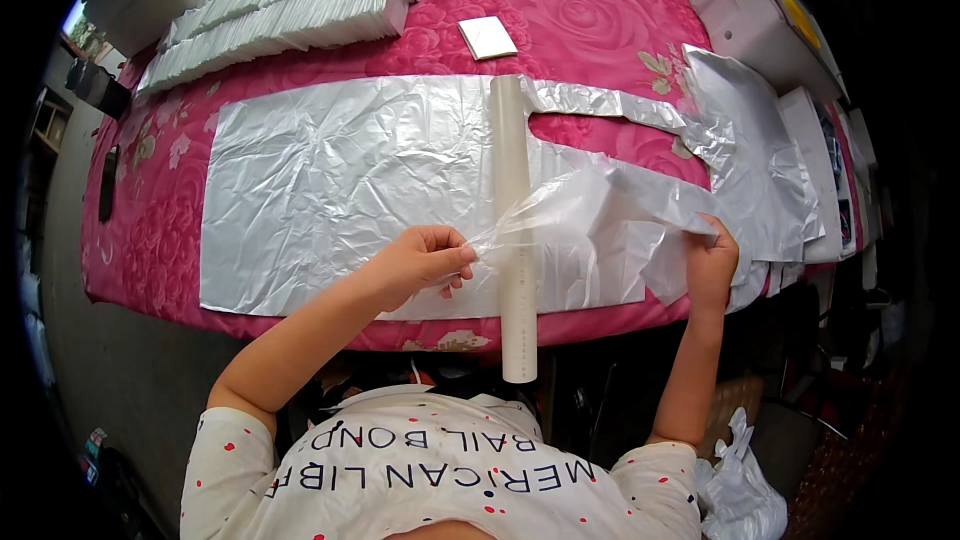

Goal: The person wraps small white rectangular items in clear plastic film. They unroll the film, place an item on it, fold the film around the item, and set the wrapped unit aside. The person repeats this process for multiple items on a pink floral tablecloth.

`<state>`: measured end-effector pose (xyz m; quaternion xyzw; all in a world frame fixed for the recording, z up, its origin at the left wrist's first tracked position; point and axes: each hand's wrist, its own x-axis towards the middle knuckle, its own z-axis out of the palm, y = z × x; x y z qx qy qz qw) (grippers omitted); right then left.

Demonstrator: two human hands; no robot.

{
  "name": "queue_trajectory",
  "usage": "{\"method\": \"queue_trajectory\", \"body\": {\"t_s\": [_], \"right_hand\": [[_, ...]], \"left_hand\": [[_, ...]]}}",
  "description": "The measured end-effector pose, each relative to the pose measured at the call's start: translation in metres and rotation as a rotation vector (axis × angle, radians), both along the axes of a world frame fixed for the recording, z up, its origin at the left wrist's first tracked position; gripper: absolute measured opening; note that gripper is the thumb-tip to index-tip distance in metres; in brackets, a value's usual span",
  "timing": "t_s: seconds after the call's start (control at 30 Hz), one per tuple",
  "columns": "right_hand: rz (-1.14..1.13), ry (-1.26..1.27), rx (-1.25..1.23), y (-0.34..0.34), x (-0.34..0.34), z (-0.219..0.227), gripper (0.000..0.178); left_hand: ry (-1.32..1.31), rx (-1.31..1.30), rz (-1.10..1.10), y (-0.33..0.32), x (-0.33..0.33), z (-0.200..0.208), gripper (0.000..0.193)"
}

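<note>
Head view: film (592, 205) pinched in the left hand (428, 260) and gripped in the right hand (712, 258), spread between them across a tube (511, 155). For the tube, a spot just beside the left hand, long axis near to far, crosswise to the film; beneath, silver sheets (340, 185) on the tabletop (590, 10).

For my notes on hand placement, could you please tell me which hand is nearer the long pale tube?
Left. The left hand is just left of the tube, pinching thin plastic; the right hand is farther off, on the other side.
</note>
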<state>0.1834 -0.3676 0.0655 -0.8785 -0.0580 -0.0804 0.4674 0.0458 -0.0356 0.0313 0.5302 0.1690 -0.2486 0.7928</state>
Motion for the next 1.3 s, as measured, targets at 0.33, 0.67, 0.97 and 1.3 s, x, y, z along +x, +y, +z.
{"method": "queue_trajectory", "body": {"t_s": [0.33,0.67,0.97,1.3], "right_hand": [[-0.367,-0.469,-0.668,-0.090,0.021,-0.008,0.026],[0.560,0.648,-0.305,0.084,-0.145,-0.016,0.046],[0.546,0.846,-0.249,0.087,-0.149,-0.008,0.041],[0.637,0.690,-0.145,0.120,-0.044,-0.016,0.055]], "left_hand": [[0.148,0.279,0.239,0.154,-0.071,0.001,0.010],[-0.677,1.840,0.211,0.153,-0.079,0.041,0.022],[-0.907,1.174,-0.068,-0.018,0.024,-0.026,0.052],[-0.900,1.489,-0.254,-0.030,0.032,-0.039,0.061]]}}
